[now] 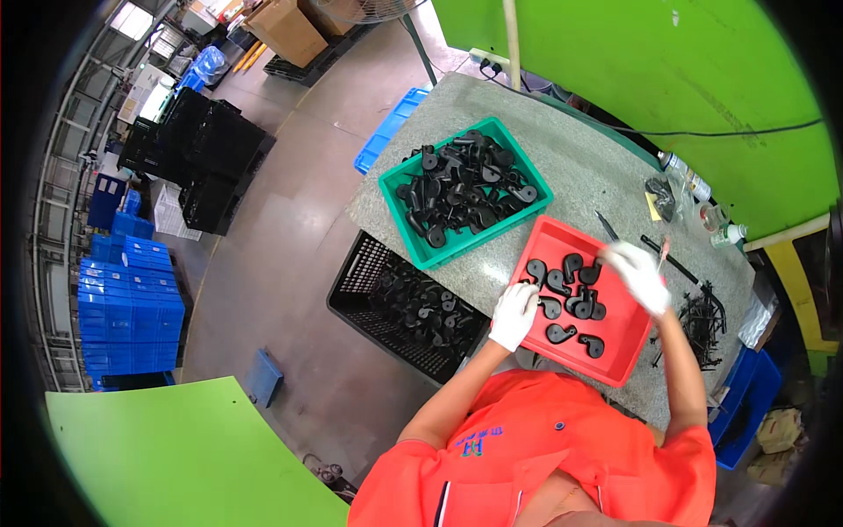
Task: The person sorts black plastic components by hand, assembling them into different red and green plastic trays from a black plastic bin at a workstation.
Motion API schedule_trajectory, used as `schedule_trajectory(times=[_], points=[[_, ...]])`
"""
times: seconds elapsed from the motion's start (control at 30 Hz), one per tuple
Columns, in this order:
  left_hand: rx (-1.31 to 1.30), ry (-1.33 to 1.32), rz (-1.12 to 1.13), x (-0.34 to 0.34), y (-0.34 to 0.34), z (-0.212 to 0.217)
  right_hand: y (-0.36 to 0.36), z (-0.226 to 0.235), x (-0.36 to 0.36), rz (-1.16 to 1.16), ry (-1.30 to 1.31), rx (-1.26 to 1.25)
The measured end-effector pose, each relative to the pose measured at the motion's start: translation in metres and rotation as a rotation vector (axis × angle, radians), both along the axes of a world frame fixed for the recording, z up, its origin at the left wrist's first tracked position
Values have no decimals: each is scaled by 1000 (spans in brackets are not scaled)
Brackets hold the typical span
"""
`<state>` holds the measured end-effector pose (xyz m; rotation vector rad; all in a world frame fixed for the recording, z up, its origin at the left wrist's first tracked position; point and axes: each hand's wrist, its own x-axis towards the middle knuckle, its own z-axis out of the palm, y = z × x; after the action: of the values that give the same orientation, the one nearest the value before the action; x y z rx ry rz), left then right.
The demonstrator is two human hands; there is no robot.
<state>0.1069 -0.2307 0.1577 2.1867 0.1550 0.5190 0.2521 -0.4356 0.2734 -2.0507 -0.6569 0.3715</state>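
A red tray (615, 373) lies on the grey worktop in front of me, with several black curved plastic parts (591, 346) spread over its floor. Each part has a round end and a short tail. At the tray's left edge is my left hand (514, 316) in a white glove, its fingers curled together. A dark bit shows at those fingertips, but I cannot make out what it is. My right hand (639, 277), also in a white glove, hovers over the tray's right side, near a black part (590, 271). Its fingers are blurred, so their grip is unclear.
A green bin (420, 261) heaped with black parts stands beyond the tray. Below the worktop's left edge sits a black crate (351, 303) of similar parts. Thin black pieces (700, 325), bottles (729, 234) and a pen-like tool (606, 225) lie to the right.
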Motion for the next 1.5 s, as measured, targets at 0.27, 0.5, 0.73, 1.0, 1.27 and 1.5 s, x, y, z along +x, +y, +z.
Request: schedule_trajectory(times=[0.27, 0.5, 0.73, 1.0, 1.27, 1.5], points=[[-73, 75, -41, -5, 32, 4, 271, -97, 96, -305, 693, 235], [-238, 38, -31, -5, 45, -4, 300, -85, 84, -487, 564, 217], [-519, 28, 209, 13, 87, -20, 258, -44, 74, -131, 586, 388], [-731, -204, 116, 75, 137, 73, 170, 36, 31, 46, 816, 321], [-682, -98, -326, 109, 44, 84, 89, 6, -28, -41, -397, -233], [-1207, 222, -686, 103, -11, 52, 20, -2, -54, -175, -208, -236]])
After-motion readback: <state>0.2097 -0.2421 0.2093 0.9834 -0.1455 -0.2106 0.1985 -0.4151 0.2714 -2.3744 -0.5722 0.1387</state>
